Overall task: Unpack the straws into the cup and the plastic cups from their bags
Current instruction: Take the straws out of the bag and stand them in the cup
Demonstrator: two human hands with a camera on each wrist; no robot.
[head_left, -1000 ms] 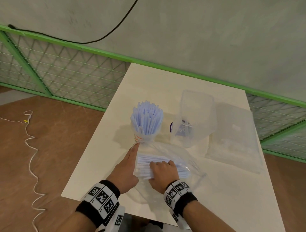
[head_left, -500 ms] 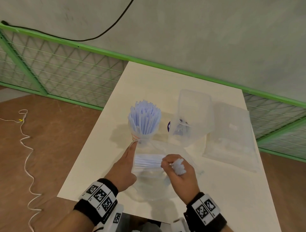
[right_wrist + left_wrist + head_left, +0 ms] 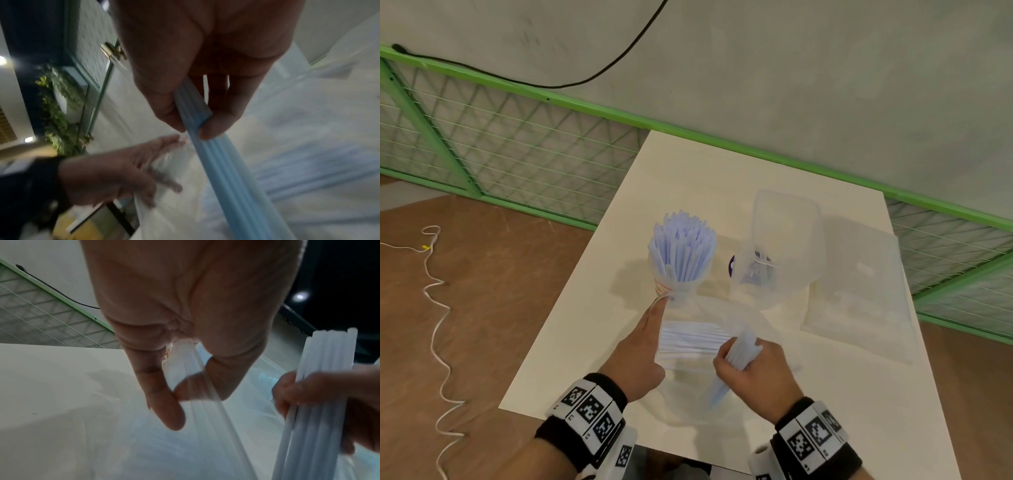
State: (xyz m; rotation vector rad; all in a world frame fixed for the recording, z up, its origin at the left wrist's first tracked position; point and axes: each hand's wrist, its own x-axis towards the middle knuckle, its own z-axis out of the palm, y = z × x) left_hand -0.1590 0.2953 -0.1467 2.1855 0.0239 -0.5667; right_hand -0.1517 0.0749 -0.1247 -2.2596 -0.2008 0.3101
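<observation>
the cup (image 3: 677, 291) on the bench (image 3: 585, 342) already stood full of straws. the right hand (image 3: 753, 373) gripped another bundle (image 3: 739, 349); the left hand (image 3: 635, 356) pinched the bag (image 3: 688, 394). more straws lay inside, and the plastic cups (image 3: 780, 246) stayed bagged.

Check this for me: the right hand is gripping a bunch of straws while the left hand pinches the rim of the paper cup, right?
Not quite. The right hand does grip a bunch of straws, but the left hand pinches the edge of the clear straw bag, not the cup. The left wrist view shows the film between thumb and finger.
</observation>
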